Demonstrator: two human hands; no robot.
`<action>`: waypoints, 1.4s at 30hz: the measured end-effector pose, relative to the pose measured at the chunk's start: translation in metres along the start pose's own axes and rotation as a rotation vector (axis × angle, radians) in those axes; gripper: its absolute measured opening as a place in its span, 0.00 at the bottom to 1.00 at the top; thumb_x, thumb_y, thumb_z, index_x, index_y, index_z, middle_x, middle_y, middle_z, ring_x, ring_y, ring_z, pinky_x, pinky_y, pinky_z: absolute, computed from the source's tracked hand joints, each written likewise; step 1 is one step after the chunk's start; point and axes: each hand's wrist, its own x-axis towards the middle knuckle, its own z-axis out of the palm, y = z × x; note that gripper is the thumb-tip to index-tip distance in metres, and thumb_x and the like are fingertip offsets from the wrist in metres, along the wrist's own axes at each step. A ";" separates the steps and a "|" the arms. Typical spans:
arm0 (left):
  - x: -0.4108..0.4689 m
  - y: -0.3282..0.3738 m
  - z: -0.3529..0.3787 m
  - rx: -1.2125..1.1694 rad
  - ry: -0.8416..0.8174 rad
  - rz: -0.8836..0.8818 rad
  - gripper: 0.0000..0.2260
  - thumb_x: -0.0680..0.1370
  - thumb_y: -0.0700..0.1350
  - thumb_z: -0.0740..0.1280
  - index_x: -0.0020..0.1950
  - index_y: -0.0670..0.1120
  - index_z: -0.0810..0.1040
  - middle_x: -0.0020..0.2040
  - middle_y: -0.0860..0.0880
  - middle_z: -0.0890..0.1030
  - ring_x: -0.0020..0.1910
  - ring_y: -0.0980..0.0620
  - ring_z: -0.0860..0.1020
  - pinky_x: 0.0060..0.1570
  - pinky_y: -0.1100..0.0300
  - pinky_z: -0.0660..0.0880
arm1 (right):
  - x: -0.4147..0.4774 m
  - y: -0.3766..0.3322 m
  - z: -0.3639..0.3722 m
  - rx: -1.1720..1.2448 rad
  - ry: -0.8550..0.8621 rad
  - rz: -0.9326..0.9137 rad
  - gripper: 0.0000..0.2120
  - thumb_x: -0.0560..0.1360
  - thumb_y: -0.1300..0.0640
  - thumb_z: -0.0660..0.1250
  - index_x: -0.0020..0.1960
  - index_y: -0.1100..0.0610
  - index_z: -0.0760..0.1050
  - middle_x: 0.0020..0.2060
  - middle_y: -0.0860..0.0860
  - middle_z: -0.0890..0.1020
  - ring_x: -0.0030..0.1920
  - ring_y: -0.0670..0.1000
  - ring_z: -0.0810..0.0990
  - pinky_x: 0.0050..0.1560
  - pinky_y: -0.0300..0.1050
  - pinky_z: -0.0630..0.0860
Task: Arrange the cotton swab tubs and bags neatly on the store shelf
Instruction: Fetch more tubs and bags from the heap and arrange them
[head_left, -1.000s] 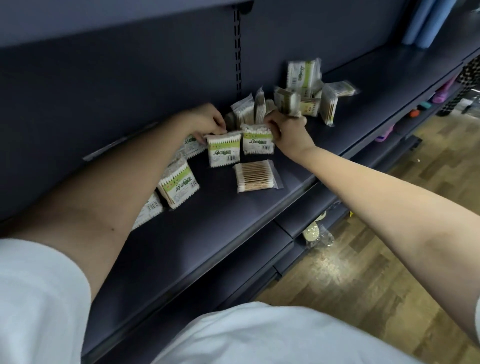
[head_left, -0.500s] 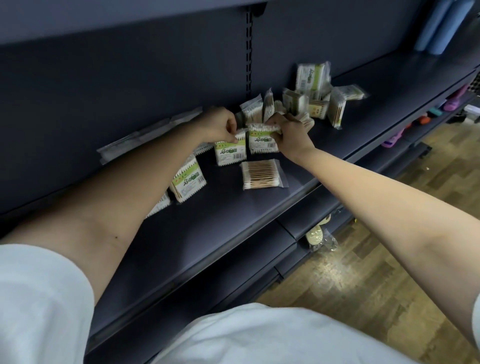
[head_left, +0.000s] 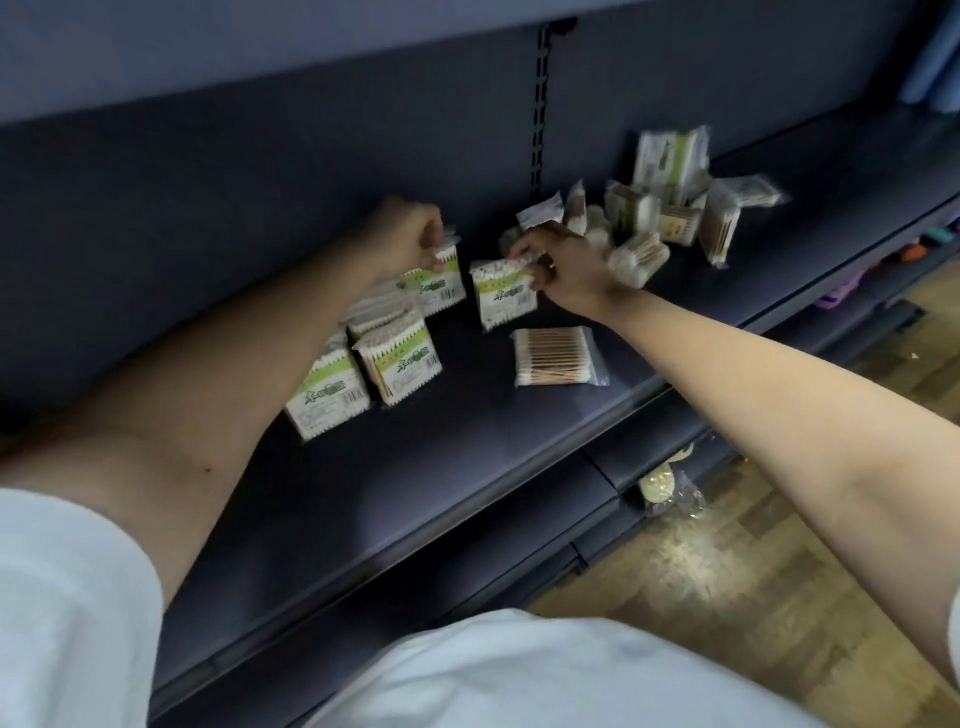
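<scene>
Head camera: you reach both bare arms across a dark store shelf (head_left: 467, 467) scattered with cotton swab packs. Your left hand (head_left: 410, 234) is curled shut, pinching the top edge of a green-labelled bag (head_left: 439, 288) that stands upright toward the back of the shelf. Your right hand (head_left: 566, 270) pinches the top of a second green-labelled bag (head_left: 506, 296), upright just beside the first, with a narrow gap between them. Two more labelled bags (head_left: 402, 364) stand in a staggered line under your left forearm, running toward the front edge. A clear flat pack (head_left: 556, 357) of wooden-stick swabs lies on its side below your right hand, apart from the upright bags. Behind your right hand sits a jumbled pile of packs (head_left: 670, 208), some leaning, some tipped over, against the back panel; blur hides their labels. A slotted upright rail (head_left: 543, 104) divides the panel. Wooden flooring (head_left: 779, 545) shows at right, and your white shirt (head_left: 67, 597) fills the bottom of the frame.
</scene>
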 end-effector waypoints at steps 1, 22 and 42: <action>-0.001 -0.002 0.001 0.017 0.008 0.006 0.13 0.68 0.41 0.76 0.48 0.40 0.79 0.48 0.42 0.78 0.50 0.44 0.77 0.45 0.60 0.68 | 0.002 -0.003 0.004 0.011 -0.011 -0.046 0.13 0.73 0.70 0.61 0.55 0.61 0.77 0.53 0.56 0.76 0.50 0.45 0.70 0.51 0.39 0.70; -0.005 -0.027 -0.009 -0.173 -0.114 -0.063 0.11 0.74 0.39 0.71 0.56 0.41 0.81 0.55 0.44 0.82 0.54 0.51 0.78 0.52 0.64 0.69 | 0.018 -0.039 0.063 0.163 -0.051 0.046 0.24 0.71 0.60 0.71 0.66 0.53 0.71 0.59 0.57 0.70 0.55 0.53 0.75 0.55 0.27 0.61; -0.017 -0.020 0.015 -0.302 -0.028 -0.160 0.16 0.70 0.43 0.74 0.57 0.45 0.78 0.56 0.48 0.79 0.55 0.51 0.76 0.49 0.62 0.70 | 0.007 -0.048 0.079 0.017 -0.022 0.101 0.27 0.76 0.61 0.61 0.73 0.48 0.61 0.66 0.57 0.66 0.61 0.61 0.73 0.59 0.53 0.75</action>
